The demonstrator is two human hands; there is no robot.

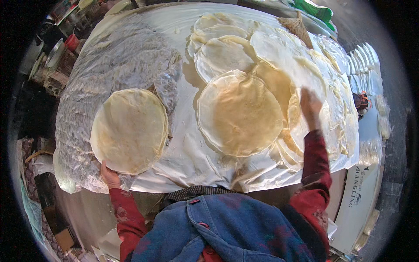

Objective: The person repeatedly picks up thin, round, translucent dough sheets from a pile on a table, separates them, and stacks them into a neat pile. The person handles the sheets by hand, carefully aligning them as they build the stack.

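Observation:
My left hand (110, 176) is at the lower left edge of a stack of round thin flatbreads (129, 131), its thumb on the rim and the other fingers hidden underneath. That stack lies on a plastic-covered heap at the left. In the middle, a large round flatbread (240, 113) rests on a white cloth (183, 131) with more overlapping flatbreads (226, 54) behind it. My right hand (310, 101), blurred, is over the flatbreads at the right, touching or just above a pale sheet (288, 59); its fingers are partly hidden, so its grip is unclear.
Clear plastic sheeting (124, 59) covers the table's left part. A straw brush (298, 29) lies at the back right. Beyond the right edge are bagged stacks (365, 72) and a white case bearing writing (355, 199). A red cup (72, 42) and basins stand at the far left.

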